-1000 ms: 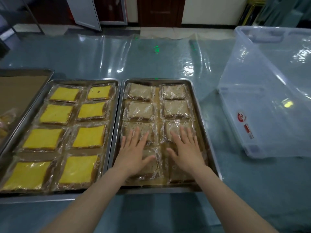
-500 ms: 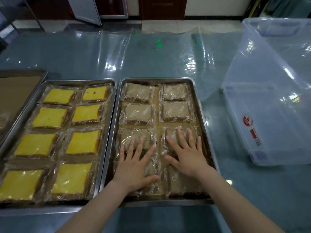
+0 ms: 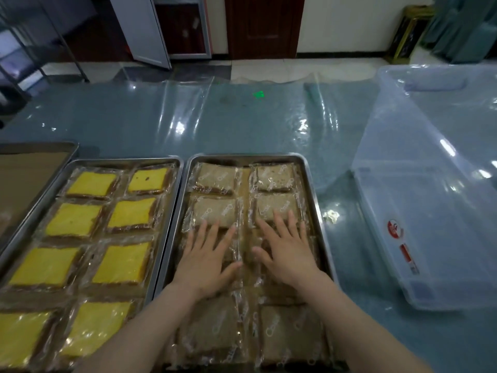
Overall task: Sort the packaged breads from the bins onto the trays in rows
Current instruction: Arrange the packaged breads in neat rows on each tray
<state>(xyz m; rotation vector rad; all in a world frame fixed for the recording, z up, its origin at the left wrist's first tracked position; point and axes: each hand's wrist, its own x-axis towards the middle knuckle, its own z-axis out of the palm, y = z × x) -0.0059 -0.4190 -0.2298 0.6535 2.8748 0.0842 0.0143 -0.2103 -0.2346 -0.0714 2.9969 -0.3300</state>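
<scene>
Two metal trays sit side by side. The left tray [image 3: 172, 200] holds two columns of wrapped yellow breads [image 3: 131, 212]. The right tray [image 3: 313, 189] holds two columns of wrapped brown breads [image 3: 215, 177]. My left hand [image 3: 205, 261] lies flat, fingers spread, on the third brown bread of the left column. My right hand [image 3: 289, 251] lies flat, fingers spread, on the third brown bread of the right column. Neither hand grips anything. The packs under the palms are mostly hidden.
A clear plastic bin [image 3: 430, 211] with nothing visible inside stands on the table at the right. A third tray [image 3: 40, 149] with a brown liner pokes in at the far left. Shiny plastic sheeting covers the blue-green table [image 3: 242, 122]. Doors and floor lie beyond.
Both hands have slid forward along the right tray, from the nearest row of brown breads to the third row. The view has tilted, so the trays sit lower in frame.
</scene>
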